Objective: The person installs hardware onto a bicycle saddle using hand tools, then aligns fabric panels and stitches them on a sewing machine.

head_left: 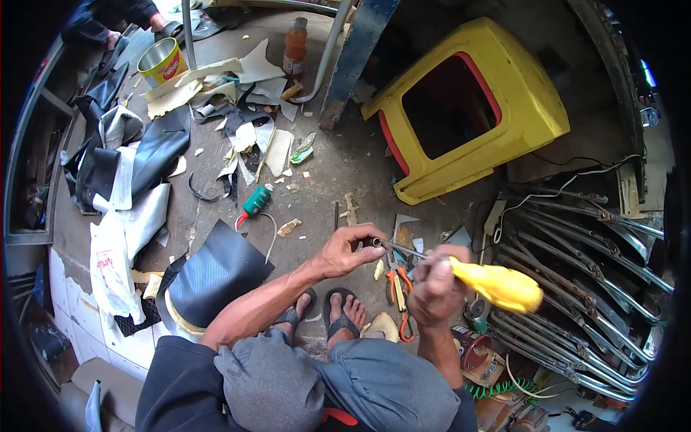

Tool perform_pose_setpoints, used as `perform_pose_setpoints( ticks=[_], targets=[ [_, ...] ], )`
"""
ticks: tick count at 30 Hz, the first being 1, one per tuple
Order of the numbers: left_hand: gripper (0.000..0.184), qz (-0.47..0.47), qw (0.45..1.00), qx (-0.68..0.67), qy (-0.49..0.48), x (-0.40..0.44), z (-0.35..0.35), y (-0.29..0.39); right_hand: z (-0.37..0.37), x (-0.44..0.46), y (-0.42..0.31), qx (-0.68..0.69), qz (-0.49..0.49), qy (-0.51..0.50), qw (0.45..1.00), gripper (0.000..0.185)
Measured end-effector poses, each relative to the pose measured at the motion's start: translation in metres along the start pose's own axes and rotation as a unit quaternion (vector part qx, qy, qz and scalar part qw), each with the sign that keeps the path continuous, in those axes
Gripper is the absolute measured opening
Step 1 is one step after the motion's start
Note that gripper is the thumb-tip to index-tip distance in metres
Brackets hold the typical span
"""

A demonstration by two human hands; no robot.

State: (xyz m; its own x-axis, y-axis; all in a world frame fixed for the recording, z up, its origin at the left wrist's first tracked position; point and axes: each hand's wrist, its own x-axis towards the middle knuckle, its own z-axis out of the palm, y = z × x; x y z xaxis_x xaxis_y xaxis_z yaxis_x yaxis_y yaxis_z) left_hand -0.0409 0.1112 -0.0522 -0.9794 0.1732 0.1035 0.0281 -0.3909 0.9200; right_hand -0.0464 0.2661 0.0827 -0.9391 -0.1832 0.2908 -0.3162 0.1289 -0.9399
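Note:
My left hand [347, 252] pinches a small dark round metal piece [376, 243] between thumb and fingertips; its exact kind is too small to make out. In my right hand [434, 290] is a screwdriver with a yellow handle [500, 285]. Its thin metal shaft [405, 248] points left, the tip at or very near the small piece; I cannot tell whether they touch. Below the hands, pliers with orange handles [393, 279] lie on the floor among other tools.
A yellow plastic shell [525, 86] with red edging stands at upper right. Bent metal tubes [576, 309] are stacked at right. Scraps [277, 151], a green bottle [257, 200] and a dark ribbed sheet [216, 273] lie to the left. Another person's feet [167, 29] show at upper left.

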Motion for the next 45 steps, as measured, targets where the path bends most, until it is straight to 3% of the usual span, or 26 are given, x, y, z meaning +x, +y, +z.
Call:
perform_pose_setpoints(
  ticks=[1, 9, 12, 15, 20, 25, 30, 32, 33, 34, 37, 40, 42, 44, 45],
  targets=[
    [0.03, 0.009, 1.0, 0.003, 0.002, 0.001, -0.001, 0.0, 0.0, 0.0, 0.014, -0.072, -0.013, -0.039, 0.997, 0.024],
    [0.029, 0.001, 1.0, -0.004, 0.003, -0.001, -0.001, -0.003, -0.002, 0.002, -0.003, -0.022, -0.031, -0.012, 0.999, 0.026],
    [0.029, 0.004, 1.0, -0.009, 0.005, -0.002, 0.0, -0.004, 0.003, 0.003, 0.027, -0.173, -0.064, -0.071, 0.98, 0.022],
    [0.028, 0.03, 0.999, -0.004, 0.01, -0.001, -0.002, -0.001, 0.002, 0.006, 0.018, -0.11, -0.029, -0.068, 0.991, 0.019],
    [0.025, -0.005, 1.0, -0.021, 0.009, -0.002, -0.002, 0.0, -0.001, 0.006, -0.008, -0.022, -0.01, -0.042, 0.999, 0.019],
    [0.026, 0.017, 1.0, -0.006, 0.002, -0.001, -0.003, 0.0, 0.002, 0.005, 0.013, -0.154, -0.01, -0.098, 0.983, 0.017],
    [0.026, -0.011, 1.0, -0.012, 0.0, -0.004, -0.004, 0.002, -0.002, 0.006, -0.011, -0.088, -0.064, -0.055, 0.993, 0.016],
    [0.025, 0.002, 1.0, -0.029, 0.001, -0.002, -0.005, -0.001, 0.006, 0.012, 0.001, -0.19, -0.054, -0.116, 0.973, 0.016],
    [0.025, 0.003, 1.0, -0.028, -0.001, -0.002, -0.004, -0.001, 0.013, 0.015, 0.016, -0.22, -0.126, -0.106, 0.961, 0.017],
    [0.025, 0.009, 1.0, -0.009, -0.005, -0.002, -0.004, -0.001, 0.008, 0.012, 0.019, -0.22, -0.128, -0.105, 0.961, 0.017],
    [0.024, -0.005, 1.0, -0.012, 0.003, -0.007, -0.003, 0.0, -0.002, 0.006, -0.005, -0.069, -0.021, -0.071, 0.995, 0.017],
    [0.023, -0.019, 0.999, -0.032, -0.001, -0.003, -0.004, 0.003, -0.005, 0.008, -0.01, -0.052, -0.016, -0.078, 0.995, 0.017],
    [0.023, -0.02, 0.999, -0.033, -0.004, -0.002, -0.005, 0.003, 0.007, 0.012, 0.009, -0.202, -0.081, -0.093, 0.972, 0.015],
    [0.021, -0.01, 0.999, -0.033, -0.008, -0.002, -0.006, -0.001, 0.003, 0.001, 0.02, -0.138, 0.003, -0.09, 0.986, 0.014],
    [0.021, -0.007, 0.999, -0.031, -0.004, 0.001, -0.009, 0.001, -0.002, 0.0, 0.018, -0.125, -0.03, -0.06, 0.99, 0.016]
  ],
)
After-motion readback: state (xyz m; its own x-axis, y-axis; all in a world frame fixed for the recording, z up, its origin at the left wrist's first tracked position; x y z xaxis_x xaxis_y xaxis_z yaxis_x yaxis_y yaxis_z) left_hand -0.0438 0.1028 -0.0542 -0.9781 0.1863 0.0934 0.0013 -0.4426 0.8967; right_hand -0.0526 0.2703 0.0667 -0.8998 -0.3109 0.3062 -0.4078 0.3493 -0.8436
